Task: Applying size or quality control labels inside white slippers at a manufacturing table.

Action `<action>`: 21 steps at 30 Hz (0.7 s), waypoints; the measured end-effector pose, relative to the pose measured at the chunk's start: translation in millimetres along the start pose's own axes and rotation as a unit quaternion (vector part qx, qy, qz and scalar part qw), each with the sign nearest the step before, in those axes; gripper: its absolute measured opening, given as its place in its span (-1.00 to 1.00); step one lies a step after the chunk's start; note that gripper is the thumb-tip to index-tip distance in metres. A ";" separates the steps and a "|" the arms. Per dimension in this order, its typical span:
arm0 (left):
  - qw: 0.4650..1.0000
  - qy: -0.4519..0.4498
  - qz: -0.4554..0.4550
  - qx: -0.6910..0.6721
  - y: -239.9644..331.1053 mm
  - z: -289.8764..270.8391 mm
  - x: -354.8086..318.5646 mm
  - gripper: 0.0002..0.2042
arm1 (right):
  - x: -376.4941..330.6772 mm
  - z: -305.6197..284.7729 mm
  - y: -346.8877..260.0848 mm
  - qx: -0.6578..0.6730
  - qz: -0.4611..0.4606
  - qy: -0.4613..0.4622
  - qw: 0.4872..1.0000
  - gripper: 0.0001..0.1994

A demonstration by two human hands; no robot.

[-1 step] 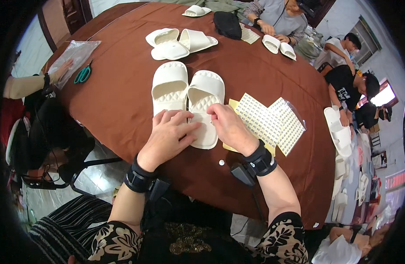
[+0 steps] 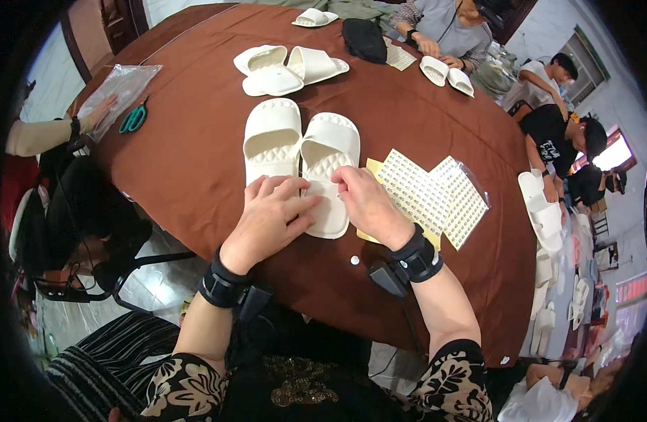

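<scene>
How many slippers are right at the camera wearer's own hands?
2: the left slipper, partly covered by the left hand, and the right slipper beside it, with the right hand at its edge. Any beneath would be hidden.

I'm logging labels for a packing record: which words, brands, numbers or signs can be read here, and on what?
Left sticker sheet: rows of one small repeated dark number, which I won't copy out.
Right sticker sheet: similar rows, too small to read surely.
Far sticker sheet: too small to read.
Black T-shirt: pale lettering, too blurred to read.
Nearest white slippers: no lettering shows.
</scene>
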State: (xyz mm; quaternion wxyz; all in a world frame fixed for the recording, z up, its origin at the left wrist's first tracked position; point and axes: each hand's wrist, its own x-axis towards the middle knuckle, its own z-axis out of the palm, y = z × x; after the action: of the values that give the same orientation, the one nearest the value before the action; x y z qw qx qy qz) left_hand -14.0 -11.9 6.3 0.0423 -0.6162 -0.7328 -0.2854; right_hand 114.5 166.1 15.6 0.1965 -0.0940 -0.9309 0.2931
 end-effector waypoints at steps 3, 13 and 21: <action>1.000 -0.004 0.000 -0.005 0.8 -1.6 1.7 -0.74 | 0.3 -1.5 -0.1 -0.052 -0.032 -0.002 0.998 -0.83; 1.000 -0.021 -0.009 -0.010 2.1 -0.5 -2.1 -0.68 | -3.7 4.3 -1.0 -0.109 -0.070 -0.011 0.992 -0.82; 1.000 -0.012 -0.007 -0.007 0.4 -1.2 -1.0 -0.72 | -2.1 5.6 3.0 -0.083 -0.073 -0.006 0.994 -0.82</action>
State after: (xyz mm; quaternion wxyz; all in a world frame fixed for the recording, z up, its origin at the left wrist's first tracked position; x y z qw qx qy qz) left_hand -13.8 -13.3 7.1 0.0270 -0.6144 -0.7358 -0.2833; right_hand 114.2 165.1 9.0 0.2038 -0.0399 -0.9574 0.2005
